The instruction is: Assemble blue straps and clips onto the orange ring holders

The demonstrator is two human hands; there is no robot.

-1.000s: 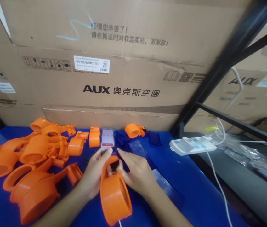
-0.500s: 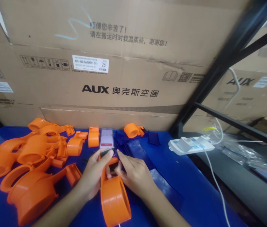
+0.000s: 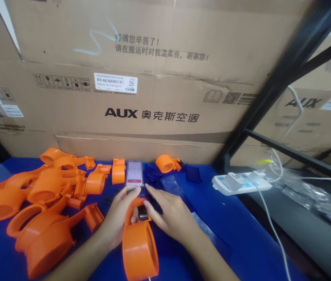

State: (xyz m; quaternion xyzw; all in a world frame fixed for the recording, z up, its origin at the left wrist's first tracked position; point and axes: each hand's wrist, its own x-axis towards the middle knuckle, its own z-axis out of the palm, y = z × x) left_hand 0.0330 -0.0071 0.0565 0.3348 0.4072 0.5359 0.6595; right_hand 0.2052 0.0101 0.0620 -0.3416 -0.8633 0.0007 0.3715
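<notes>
An orange plastic tape dispenser (image 3: 140, 248) is held over the blue tabletop, its round hub toward me and its head pointing away. My left hand (image 3: 121, 212) is closed around the neck, with the thumb on top of the head. On the other side, my right hand (image 3: 169, 210) has thumb and index finger against the head; its other fingers are hidden. Dark blue and metallic bits show at the head, partly covered by my fingers. Just beyond stands a phone (image 3: 134, 173) with a lit screen.
Several orange dispensers are piled (image 3: 48, 183) on the left, and another lies at the back (image 3: 167, 163). Dark blue flat pieces (image 3: 171, 187) lie right of the phone. A white power strip (image 3: 238, 182) with a cable sits at the right edge. Cardboard boxes (image 3: 153, 86) stand behind, beside a black frame (image 3: 259, 97).
My right hand's fingers have drawn back a little from inside the dispenser's neck. The dispenser has shifted slightly left relative to the view, which itself has moved a bit.
</notes>
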